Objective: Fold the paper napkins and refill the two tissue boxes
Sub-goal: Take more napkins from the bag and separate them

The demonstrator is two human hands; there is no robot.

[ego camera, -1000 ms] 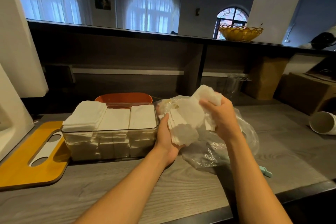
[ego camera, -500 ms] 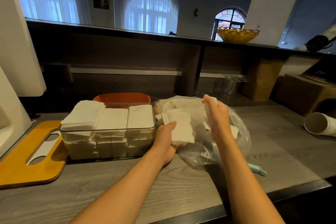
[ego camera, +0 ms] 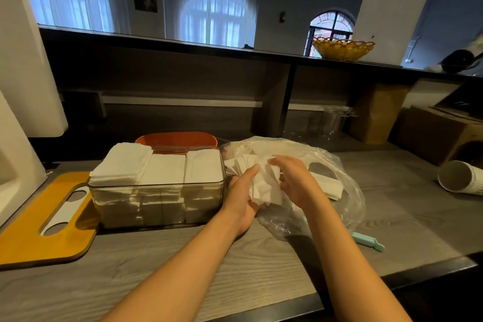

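A clear tissue box (ego camera: 156, 206) stands on the grey counter, packed with three rows of folded white napkins (ego camera: 162, 167), the left row piled above the rim. Behind it peeks an orange box (ego camera: 177, 138). My left hand (ego camera: 241, 196) holds a stack of white napkins (ego camera: 264, 185) just right of the clear box, thumb on top. My right hand (ego camera: 295, 180) rests its curled fingers on the same stack from the right. Both hands sit over an open clear plastic bag (ego camera: 339, 191) with more napkins (ego camera: 326, 185) inside.
An orange lid with two slots (ego camera: 34, 230) lies left of the clear box, beside a white appliance (ego camera: 15, 112). A pale green clip (ego camera: 368, 240) lies right of the bag. A white paper cup (ego camera: 460, 178) lies on its side at the far right, near cardboard boxes (ego camera: 431, 136).
My right hand came down from holding a napkin high above the bag and now lies on the stack in my left hand. The stack sank lower, closer to the bag.
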